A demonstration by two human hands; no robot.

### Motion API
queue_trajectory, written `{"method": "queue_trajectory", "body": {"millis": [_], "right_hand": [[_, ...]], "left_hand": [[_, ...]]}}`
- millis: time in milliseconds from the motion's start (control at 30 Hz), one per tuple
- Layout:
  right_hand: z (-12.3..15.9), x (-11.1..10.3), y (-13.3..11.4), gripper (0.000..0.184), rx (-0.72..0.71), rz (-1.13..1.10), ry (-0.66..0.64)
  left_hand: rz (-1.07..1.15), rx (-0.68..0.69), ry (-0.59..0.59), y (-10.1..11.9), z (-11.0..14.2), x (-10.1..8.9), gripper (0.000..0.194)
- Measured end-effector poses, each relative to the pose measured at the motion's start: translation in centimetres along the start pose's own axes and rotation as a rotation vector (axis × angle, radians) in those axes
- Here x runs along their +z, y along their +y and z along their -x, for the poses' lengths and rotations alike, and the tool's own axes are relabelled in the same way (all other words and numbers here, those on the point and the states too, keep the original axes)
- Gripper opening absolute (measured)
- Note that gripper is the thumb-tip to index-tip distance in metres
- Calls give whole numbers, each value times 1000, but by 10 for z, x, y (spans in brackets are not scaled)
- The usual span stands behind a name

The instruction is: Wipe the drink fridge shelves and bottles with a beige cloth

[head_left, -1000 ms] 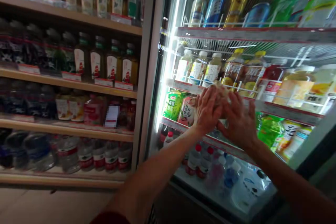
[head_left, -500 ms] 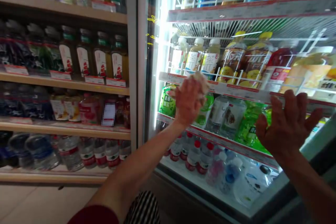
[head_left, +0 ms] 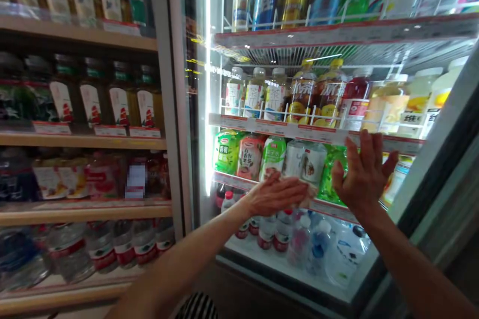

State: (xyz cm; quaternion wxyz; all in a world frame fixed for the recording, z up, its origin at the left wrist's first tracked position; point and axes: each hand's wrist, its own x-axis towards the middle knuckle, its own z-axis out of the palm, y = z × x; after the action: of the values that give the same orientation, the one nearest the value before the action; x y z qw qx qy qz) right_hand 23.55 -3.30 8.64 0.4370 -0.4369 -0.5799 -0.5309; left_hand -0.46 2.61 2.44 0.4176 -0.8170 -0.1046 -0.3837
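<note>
My left hand (head_left: 275,196) lies flat with fingers stretched to the right over a pale cloth (head_left: 309,195), apparently pressed on the glass of the lit drinks fridge. Most of the cloth is hidden under the palm and fingers. To the right, my right hand (head_left: 362,172) holds nothing and spreads its fingers, seemingly against the glass. Behind the hands are a green drink bottle (head_left: 273,157), a reddish drink bottle (head_left: 250,157) and clear bottles. Another green bottle (head_left: 332,174) shows just left of my right hand.
The fridge's dark door frame (head_left: 407,214) slants along the right. Cans (head_left: 265,2) stand on the upper rack, and tea bottles (head_left: 276,92) on the rack below. Left of the fridge, a wooden shelf (head_left: 86,142) carries rows of bottles. Large water bottles (head_left: 69,251) stand low there.
My left hand has moved down and right with the cloth, turning so its fingers point right. The view has shifted; my right hand stays spread, now nearer the left one.
</note>
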Motion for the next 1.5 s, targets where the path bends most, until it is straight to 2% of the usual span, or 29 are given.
{"method": "queue_trajectory", "body": {"millis": [33, 67, 133, 167, 200, 233, 333, 367, 400, 433, 467, 533, 567, 600, 633, 733, 767, 800, 833, 900, 967, 1000, 1133, 1167, 1200, 1300, 1333, 1367, 1500], "right_hand": [[1, 0, 0, 60, -5, -5, 1], [2, 0, 0, 60, -8, -12, 1], [3, 0, 0, 60, -3, -27, -3], [4, 0, 0, 59, 3, -34, -6], [4, 0, -1, 59, 12, -41, -10], [4, 0, -1, 59, 20, -47, -10], [5, -1, -1, 57, 18, -62, 3], [6, -1, -1, 57, 12, -61, 6], [7, -1, -1, 57, 5, -57, 7], [8, -1, -1, 57, -1, -52, 6], [8, -1, -1, 57, -5, -45, 4], [10, 0, -3, 59, -4, -29, 0], [11, 0, -4, 60, -4, -23, 1], [11, 0, -4, 61, -6, -19, 0], [12, 1, -5, 61, -6, -16, 1], [14, 0, -4, 60, -12, -15, 3], [14, 0, -4, 60, -22, -18, -1], [15, -1, -4, 60, -33, -23, -6], [16, -1, -5, 60, -43, -28, -11], [17, -2, -7, 60, -60, -40, -20], [17, -2, -9, 60, -86, -50, -32], [18, -2, -11, 59, -105, -55, -41], [20, -2, -12, 57, -146, -74, -60], [21, -2, -12, 56, -140, -77, -62], [21, -2, -11, 55, -132, -80, -64], [22, -1, -11, 53, -123, -80, -65], [22, -1, -12, 53, -131, -76, -50], [22, 0, -12, 53, -135, -71, -38], [24, 2, -11, 50, -112, -52, -35]], "left_hand": [[1, -15, -5, -2, 4, -2, 51], [-24, -165, 62, -9, 8, -5, 52], [-131, -679, 313, -27, 14, -10, 55], [-165, -862, 452, -32, 15, -11, 56], [-174, -937, 507, -34, 14, -11, 57], [-156, -900, 498, -31, 14, -10, 57], [-9, -371, 195, -14, 14, -4, 56], [29, -232, 118, -12, 17, -3, 55], [42, -190, 95, -12, 21, -4, 54], [29, -252, 120, -16, 25, -5, 53], [-15, -418, 201, -22, 28, -7, 53], [-148, -879, 426, -30, 31, -7, 54], [-186, -1016, 481, -29, 30, -6, 55], [-188, -1027, 470, -25, 28, -4, 56], [-153, -909, 394, -19, 25, -2, 56], [11, -235, 60, -6, 19, 0, 53], [30, -145, 36, -8, 19, -2, 51], [24, -185, 74, -13, 20, -4, 50], [-4, -333, 166, -20, 21, -7, 49], [-101, -798, 416, -34, 20, -10, 49], [-155, -1046, 518, -34, 17, -8, 51], [-141, -1012, 475, -30, 14, -6, 51], [71, -317, 55, -14, 12, 0, 51], [72, -295, 52, -18, 14, -1, 51], [39, -391, 115, -23, 15, -3, 52], [-136, -1002, 454, -37, 15, -8, 55], [-156, -1103, 494, -37, 14, -8, 56], [-138, -1072, 463, -33, 12, -7, 56], [100, -212, 38, -12, 13, -3, 50]]}}
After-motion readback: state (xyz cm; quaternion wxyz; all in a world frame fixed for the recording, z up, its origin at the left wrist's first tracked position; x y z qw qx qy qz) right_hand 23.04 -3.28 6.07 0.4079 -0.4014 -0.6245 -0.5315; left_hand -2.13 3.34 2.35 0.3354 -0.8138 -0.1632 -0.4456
